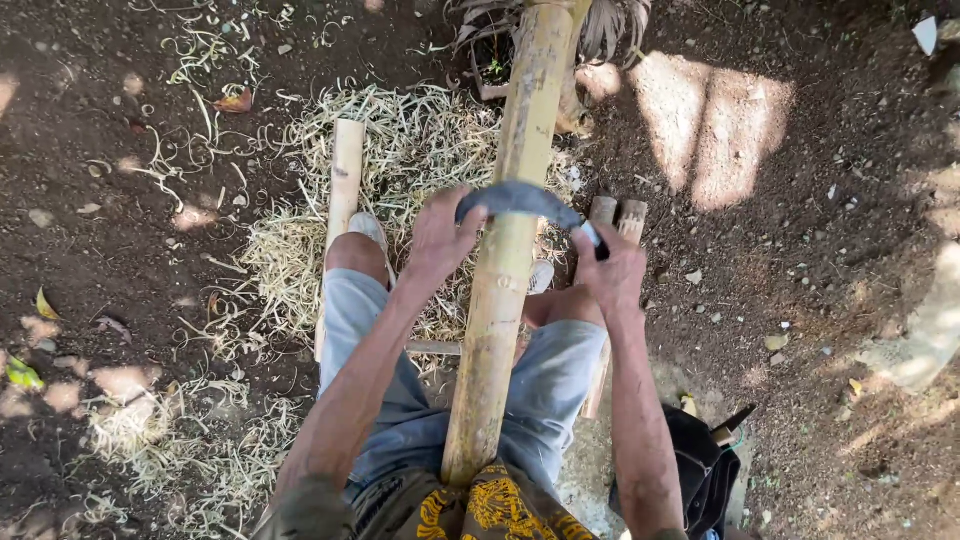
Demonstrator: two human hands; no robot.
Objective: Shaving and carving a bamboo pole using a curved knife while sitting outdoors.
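No packages, labels, signs or screens show anywhere in the head view.

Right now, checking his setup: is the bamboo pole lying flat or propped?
Propped: the bamboo pole slants from his lap, above the shavings.

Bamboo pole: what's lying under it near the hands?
Under the bamboo pole, pale shavings cover the soil, and both knees flank it. The curved blade lies across its top, held by both hands. Ground directly beneath is hidden.
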